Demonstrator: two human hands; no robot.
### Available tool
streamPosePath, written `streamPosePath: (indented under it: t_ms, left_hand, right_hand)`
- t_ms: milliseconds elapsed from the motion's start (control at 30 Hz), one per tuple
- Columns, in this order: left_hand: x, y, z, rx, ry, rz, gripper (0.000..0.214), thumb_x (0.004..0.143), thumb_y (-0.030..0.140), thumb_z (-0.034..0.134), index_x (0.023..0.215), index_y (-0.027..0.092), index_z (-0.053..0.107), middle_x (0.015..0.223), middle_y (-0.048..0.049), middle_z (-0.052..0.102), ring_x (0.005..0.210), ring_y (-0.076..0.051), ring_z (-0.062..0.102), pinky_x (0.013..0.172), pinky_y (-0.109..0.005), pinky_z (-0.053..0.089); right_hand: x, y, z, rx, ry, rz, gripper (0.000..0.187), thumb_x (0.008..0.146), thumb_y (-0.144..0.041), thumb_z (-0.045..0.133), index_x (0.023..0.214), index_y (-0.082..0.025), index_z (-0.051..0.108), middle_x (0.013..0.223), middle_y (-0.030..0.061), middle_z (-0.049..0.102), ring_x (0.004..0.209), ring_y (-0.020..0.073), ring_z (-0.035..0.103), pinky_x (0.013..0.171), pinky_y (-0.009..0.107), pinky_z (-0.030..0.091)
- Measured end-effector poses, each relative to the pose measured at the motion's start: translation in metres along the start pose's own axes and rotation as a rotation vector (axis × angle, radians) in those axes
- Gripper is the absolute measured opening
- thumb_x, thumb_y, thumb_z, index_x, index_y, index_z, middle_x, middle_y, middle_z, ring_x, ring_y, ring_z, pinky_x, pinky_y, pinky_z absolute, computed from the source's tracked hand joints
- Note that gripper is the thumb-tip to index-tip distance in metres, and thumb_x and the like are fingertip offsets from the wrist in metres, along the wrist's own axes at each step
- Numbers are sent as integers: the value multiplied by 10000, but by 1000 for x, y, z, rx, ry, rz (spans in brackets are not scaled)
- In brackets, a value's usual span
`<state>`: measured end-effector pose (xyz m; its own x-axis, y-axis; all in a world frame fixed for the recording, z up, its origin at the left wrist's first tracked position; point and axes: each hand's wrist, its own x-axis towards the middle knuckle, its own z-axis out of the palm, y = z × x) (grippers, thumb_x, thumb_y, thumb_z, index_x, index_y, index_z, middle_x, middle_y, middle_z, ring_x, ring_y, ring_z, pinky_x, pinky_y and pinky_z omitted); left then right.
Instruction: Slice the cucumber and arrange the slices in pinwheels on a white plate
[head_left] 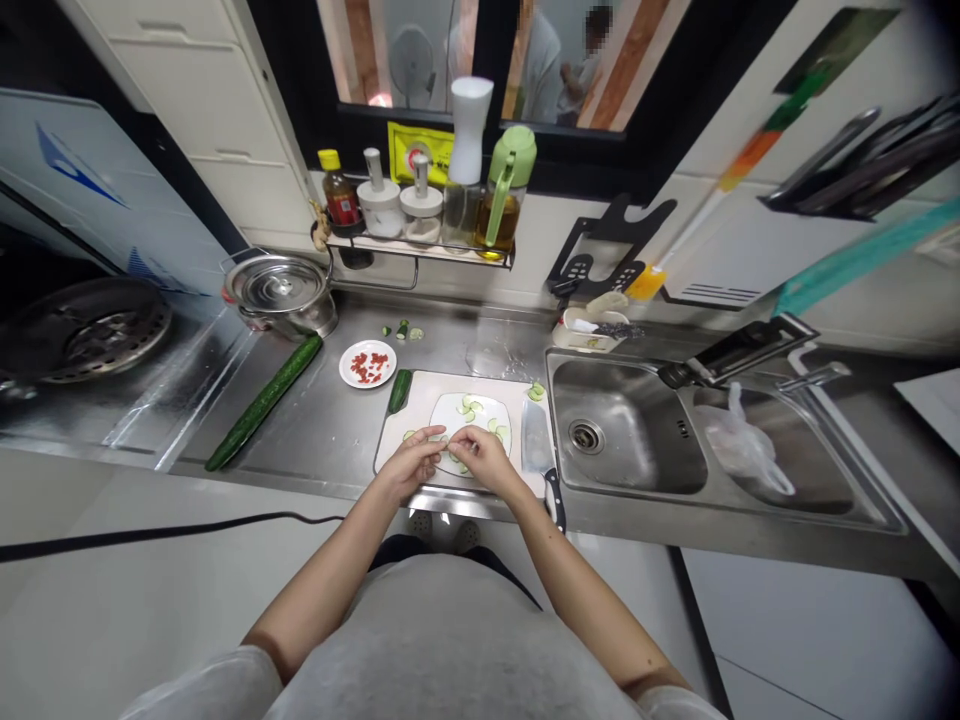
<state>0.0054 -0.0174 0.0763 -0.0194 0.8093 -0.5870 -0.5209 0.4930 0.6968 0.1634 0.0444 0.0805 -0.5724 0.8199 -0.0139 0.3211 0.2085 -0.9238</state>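
Note:
My left hand (pixel 411 465) and my right hand (pixel 484 460) meet over the near side of a white plate (pixel 444 408). Their fingertips pinch together at something too small to make out. Thin cucumber slices (pixel 470 407) lie in curved groups on the plate. Under it is a pale cutting board (pixel 391 448), with a cut cucumber piece (pixel 400 391) at the left edge and more slices (pixel 536 392) at the far right corner. A kitchen knife (pixel 535 435) lies along the board's right side, its black handle toward me.
A small plate (pixel 346 372) of red pieces and a long cucumber (pixel 266 402) are to the left. Behind them stand a lidded steel pot (pixel 289 300) and cucumber ends (pixel 403 330). A double sink (pixel 630 485) is at right, below a seasoning shelf (pixel 450 248) and wall-hung tools.

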Motion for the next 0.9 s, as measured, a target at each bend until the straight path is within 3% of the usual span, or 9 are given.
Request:
streamPosePath:
  t_ms: [333, 633, 900]
  left_hand:
    - [28, -6, -2, 57, 118, 263, 555, 549, 275, 789, 1056, 155, 598, 676, 56, 555, 472, -17, 405, 447, -168, 236]
    - [31, 0, 2, 131, 130, 425, 502, 597, 333, 750, 1050, 177, 598, 736, 25, 568, 639, -76, 507, 629, -206, 381]
    - [56, -7, -13, 241, 123, 514, 412, 639, 288, 708, 1019, 173, 596, 726, 25, 572, 683, -91, 541, 690, -223, 418]
  right_hand:
    - [19, 24, 8, 204, -8, 201, 220, 708, -391, 664, 675, -194, 572, 624, -22, 590, 591, 114, 509, 589, 247, 425]
    - [31, 17, 5, 429, -86, 479, 190, 703, -330, 684, 658, -177, 581, 557, -11, 604, 496, 91, 530, 463, 196, 401]
    - [39, 20, 7, 325, -142, 531, 192, 761, -276, 649, 624, -159, 583, 467, -29, 558, 425, 63, 491, 391, 153, 330]
